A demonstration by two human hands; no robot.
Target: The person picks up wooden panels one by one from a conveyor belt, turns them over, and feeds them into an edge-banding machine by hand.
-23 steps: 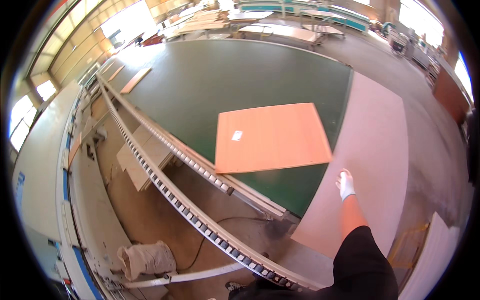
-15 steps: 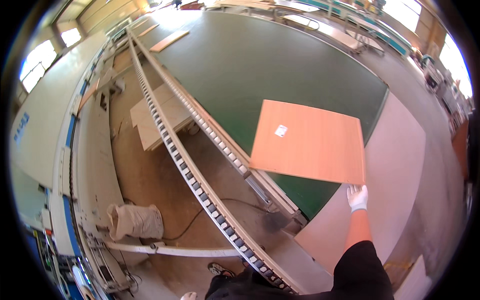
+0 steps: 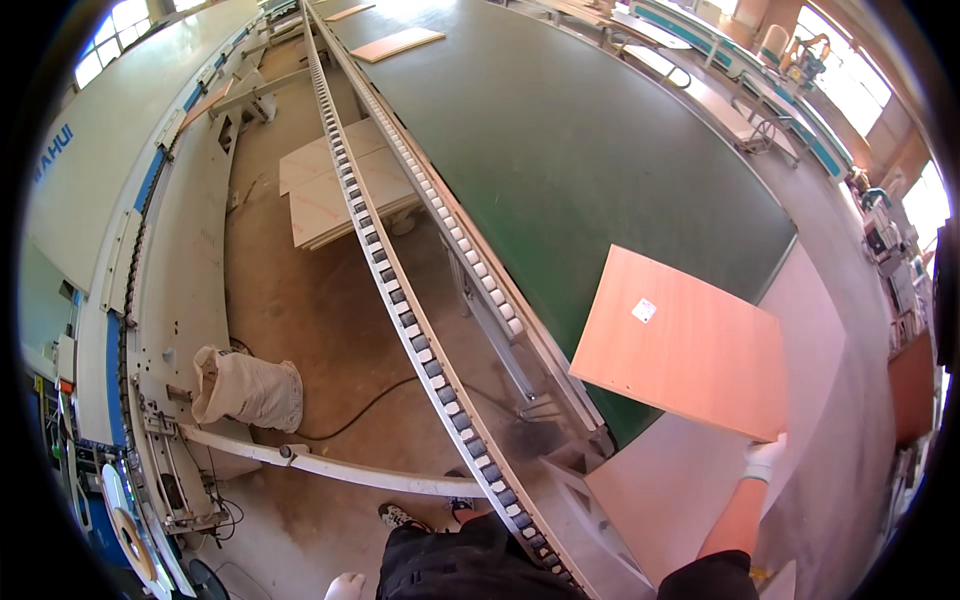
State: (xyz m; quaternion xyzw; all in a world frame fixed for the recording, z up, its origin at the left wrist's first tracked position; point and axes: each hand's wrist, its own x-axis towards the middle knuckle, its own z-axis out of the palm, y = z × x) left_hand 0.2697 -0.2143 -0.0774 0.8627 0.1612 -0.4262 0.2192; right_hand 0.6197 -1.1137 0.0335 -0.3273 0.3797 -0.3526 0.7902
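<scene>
A rectangular orange wood-grain board [image 3: 680, 345] with a small white label lies tilted over the near right end of the green conveyor belt [image 3: 560, 130]. My right hand [image 3: 766, 458], in a white glove, grips the board's near right corner, its fingers partly hidden at the edge. My left hand [image 3: 347, 586], also gloved, hangs low at the bottom edge by my dark clothing, away from the board. Only part of it shows, so its fingers cannot be made out.
Roller rails [image 3: 415, 340] run along the belt's left side. A pale panel surface [image 3: 650, 480] extends beyond the belt's near end. Left stand a long machine [image 3: 190, 250] and a whitish sack [image 3: 250, 390]; stacked panels [image 3: 350, 190] sit low behind the rails. Another board [image 3: 398, 44] lies farther up the belt.
The view has shifted. The board has moved toward the near right with my right hand at its corner, hanging farther over the pale panel. My left hand shows more at the bottom.
</scene>
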